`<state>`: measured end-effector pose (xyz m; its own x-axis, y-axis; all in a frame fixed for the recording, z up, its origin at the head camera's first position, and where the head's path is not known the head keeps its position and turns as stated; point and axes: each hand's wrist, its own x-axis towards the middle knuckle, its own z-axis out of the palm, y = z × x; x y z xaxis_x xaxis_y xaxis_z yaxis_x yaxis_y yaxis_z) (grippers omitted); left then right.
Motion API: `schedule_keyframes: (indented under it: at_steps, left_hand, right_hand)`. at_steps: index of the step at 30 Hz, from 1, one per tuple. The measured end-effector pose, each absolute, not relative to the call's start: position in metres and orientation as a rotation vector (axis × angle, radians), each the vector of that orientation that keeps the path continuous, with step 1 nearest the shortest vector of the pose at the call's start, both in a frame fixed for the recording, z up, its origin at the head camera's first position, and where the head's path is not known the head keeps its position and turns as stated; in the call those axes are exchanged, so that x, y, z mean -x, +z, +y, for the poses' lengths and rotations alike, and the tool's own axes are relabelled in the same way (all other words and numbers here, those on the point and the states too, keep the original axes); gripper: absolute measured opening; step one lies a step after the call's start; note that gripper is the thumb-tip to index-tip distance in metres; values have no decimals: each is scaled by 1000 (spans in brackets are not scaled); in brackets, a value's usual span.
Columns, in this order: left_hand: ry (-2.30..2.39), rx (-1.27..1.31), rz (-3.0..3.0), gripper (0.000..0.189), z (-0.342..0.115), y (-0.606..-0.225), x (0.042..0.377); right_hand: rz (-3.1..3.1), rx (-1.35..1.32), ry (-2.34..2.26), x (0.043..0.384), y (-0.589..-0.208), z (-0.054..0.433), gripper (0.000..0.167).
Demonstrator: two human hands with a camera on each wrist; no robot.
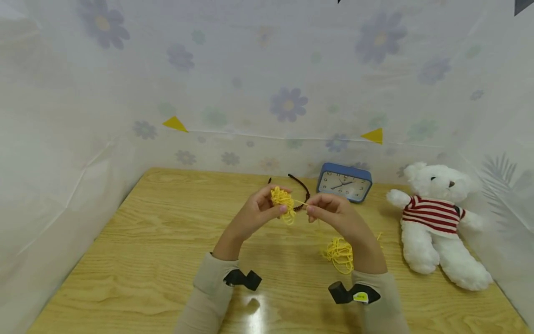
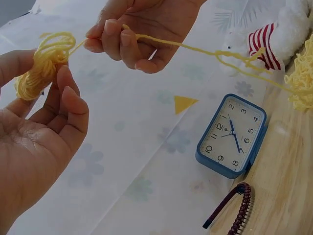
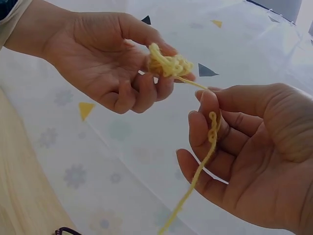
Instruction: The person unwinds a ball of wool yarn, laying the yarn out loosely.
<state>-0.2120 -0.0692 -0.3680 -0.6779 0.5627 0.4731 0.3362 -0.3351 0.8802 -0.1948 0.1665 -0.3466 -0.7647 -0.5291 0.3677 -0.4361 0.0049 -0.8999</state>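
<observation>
Beige sleeves (image 1: 379, 301) are nearest in the head view, each with a black wrist camera (image 1: 246, 279) on it. Past them, both hands are up over the table (image 1: 167, 232). Left hand (image 1: 255, 211) has a yellow yarn bundle (image 1: 280, 198) gripped between thumb and fingers; right hand (image 1: 333, 211) pinches the strand (image 1: 299, 202) coming off it, basically straight between the two. My guess: the left is just the anchor so the strand can be kept tight. Bundle's long axis slants from upper left to lower right, loose loops at the near end. A loose yarn pile (image 1: 340, 253) sits on the table, partly hidden by the right forearm, probably there so the yarn can feed up freely. Headband (image 1: 306, 188), blue clock (image 1: 344, 183) and teddy bear (image 1: 434, 222) look set out of the way.

Left wrist view: bundle's tilted in that grip, loopy end pointing up and right. The strand runs on past the right fingers to the pile at the edge.

Right wrist view: bundle lies more sideways, sloping down a bit toward the right hand. Thumb and index have the strand, other fingers loosely bent. There's a kinked bit (image 3: 212, 128) by them; can't tell if it's knotted.
</observation>
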Motion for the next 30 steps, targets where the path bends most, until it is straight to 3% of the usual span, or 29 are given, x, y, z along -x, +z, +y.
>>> schedule_keyframes:
  at_steps: [7, 15, 25, 30]
  left_hand:
    - [2106, -1226, 1697, 49, -71, -367, 213]
    - [2047, -1029, 1901, 29, -76, -367, 211]
    - [2069, -1020, 1947, 39, -82, -366, 214]
    - [2095, -1033, 1935, 35, -84, -366, 215]
  right_hand:
    - [2194, 977, -2094, 193, -342, 179, 19]
    - [2028, 1018, -2407, 189, -333, 202, 24]
    - [1738, 880, -2862, 180, -325, 245, 22]
    - [1577, 875, -3029, 177, -323, 258, 23]
